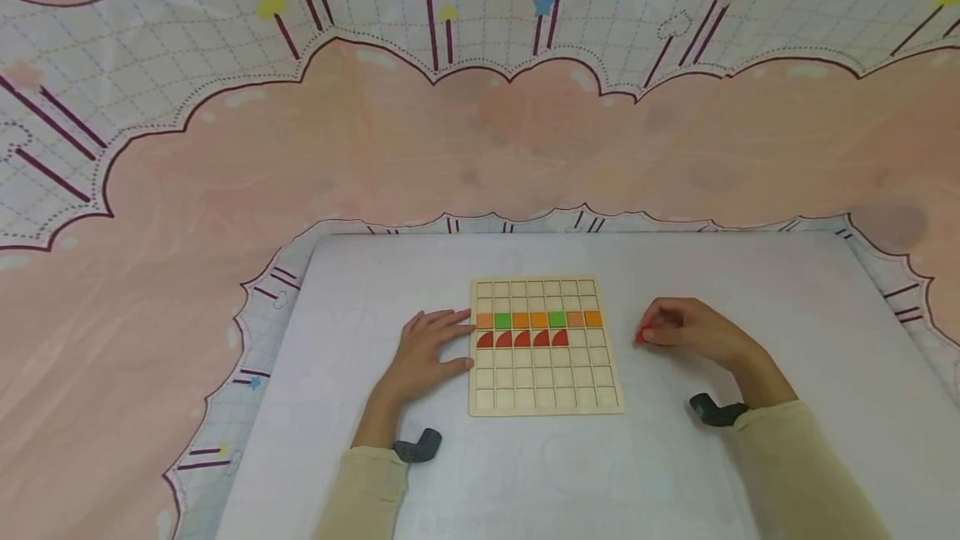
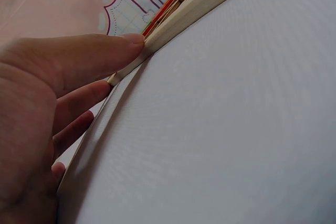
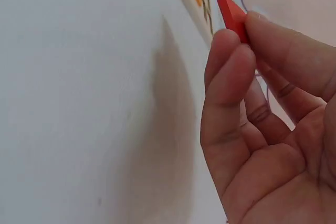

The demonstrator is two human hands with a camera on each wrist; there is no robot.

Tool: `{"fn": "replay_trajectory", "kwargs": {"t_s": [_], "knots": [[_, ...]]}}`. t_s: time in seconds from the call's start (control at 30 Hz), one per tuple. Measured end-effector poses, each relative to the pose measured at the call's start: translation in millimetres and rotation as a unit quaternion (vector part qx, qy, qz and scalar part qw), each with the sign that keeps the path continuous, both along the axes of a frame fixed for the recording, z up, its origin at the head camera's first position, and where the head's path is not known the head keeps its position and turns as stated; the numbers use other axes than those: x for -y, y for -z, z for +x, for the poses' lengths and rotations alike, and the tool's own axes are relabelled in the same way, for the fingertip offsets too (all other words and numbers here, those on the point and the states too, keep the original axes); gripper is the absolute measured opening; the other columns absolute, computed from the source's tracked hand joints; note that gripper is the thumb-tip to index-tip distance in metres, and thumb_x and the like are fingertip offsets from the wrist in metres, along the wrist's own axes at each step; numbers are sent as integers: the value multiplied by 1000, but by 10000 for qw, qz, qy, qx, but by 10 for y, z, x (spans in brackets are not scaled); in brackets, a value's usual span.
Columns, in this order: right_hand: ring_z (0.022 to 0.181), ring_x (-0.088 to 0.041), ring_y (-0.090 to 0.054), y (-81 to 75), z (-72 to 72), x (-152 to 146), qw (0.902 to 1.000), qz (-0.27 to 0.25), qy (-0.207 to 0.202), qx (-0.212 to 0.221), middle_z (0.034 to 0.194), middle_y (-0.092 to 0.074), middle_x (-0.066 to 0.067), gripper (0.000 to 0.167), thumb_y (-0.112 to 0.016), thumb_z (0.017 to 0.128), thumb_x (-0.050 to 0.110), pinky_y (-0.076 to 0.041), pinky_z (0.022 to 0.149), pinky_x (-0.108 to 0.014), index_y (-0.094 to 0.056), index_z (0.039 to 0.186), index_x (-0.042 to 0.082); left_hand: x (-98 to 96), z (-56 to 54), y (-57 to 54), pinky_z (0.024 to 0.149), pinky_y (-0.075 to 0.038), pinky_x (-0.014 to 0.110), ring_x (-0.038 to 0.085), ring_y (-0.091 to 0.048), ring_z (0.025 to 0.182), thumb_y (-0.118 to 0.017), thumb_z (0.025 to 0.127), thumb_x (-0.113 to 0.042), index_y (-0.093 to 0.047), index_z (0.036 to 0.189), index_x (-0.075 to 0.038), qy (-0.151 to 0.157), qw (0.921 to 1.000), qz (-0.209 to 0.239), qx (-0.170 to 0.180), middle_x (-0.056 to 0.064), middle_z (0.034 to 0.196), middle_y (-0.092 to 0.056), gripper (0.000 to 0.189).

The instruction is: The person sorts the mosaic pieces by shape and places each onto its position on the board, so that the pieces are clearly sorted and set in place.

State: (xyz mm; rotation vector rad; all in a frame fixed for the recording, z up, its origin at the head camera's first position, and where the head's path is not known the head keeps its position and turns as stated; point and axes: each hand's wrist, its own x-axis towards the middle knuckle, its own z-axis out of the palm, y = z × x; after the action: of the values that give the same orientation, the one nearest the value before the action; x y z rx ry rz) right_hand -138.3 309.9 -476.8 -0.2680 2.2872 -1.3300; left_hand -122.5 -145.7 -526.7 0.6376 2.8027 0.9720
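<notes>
A square wooden grid board [image 1: 546,377] lies on the white table. One of its rows holds orange and green square tiles [image 1: 538,320]; the row below holds several red quarter-circle tiles [image 1: 522,339] on its left side. My left hand [image 1: 431,354] touches the board's left edge with its fingertips, the fingers spread and fairly straight. To the right of the board, apart from it, my right hand [image 1: 690,330] pinches a small red tile [image 3: 233,17] between thumb and fingers. In the right wrist view part of that tile is covered by the fingertips.
The white table [image 1: 375,273] reaches around the board on all sides. Behind and beside it hangs a pink and white patterned cloth [image 1: 465,148]. Dark wrist cameras [image 1: 418,446] sit at both wrists, below the hands.
</notes>
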Motion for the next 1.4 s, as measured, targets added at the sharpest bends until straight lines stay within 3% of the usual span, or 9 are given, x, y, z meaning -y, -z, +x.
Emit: {"fn": "replay_trajectory", "kwargs": {"t_s": [0.27,0.73,0.97,1.4], "knots": [[99,-23,-60,-11,-56,187,9999,80,-17,-89,101,-67,-10,15,-70,96,18,-53,82,-26,-68,107,8,2,-1,-1,125,-11,58,25,-38,147,-78,86,-36,-65,138,-23,-27,10000,36,6,-5,156,-51,55],[88,-19,-62,54,-133,486,9999,107,-50,58,96,-73,-8,20,-77,91,21,-55,76,-24,-71,104,7,3,0,-1,124,-12,58,25,-39,147,-78,86,-36,-65,138,-23,-26,10000,29,-52,-5,156,-51,55],[88,-19,-57,89,-142,631,9999,10,118,51,99,-72,-8,19,-78,90,19,-51,72,-24,-74,103,6,5,-5,17,125,-12,57,25,-39,147,-77,87,-37,-65,138,-23,-8,10000,18,-51,-5,156,-51,55],[95,-22,-59,131,-187,832,9954,347,812,383,96,-75,-4,27,-81,88,26,-47,83,-29,-73,104,7,-2,-8,5,125,-12,57,24,-39,147,-77,86,-37,-66,138,-22,12,10000,16,-33,-5,156,-51,55]]}}
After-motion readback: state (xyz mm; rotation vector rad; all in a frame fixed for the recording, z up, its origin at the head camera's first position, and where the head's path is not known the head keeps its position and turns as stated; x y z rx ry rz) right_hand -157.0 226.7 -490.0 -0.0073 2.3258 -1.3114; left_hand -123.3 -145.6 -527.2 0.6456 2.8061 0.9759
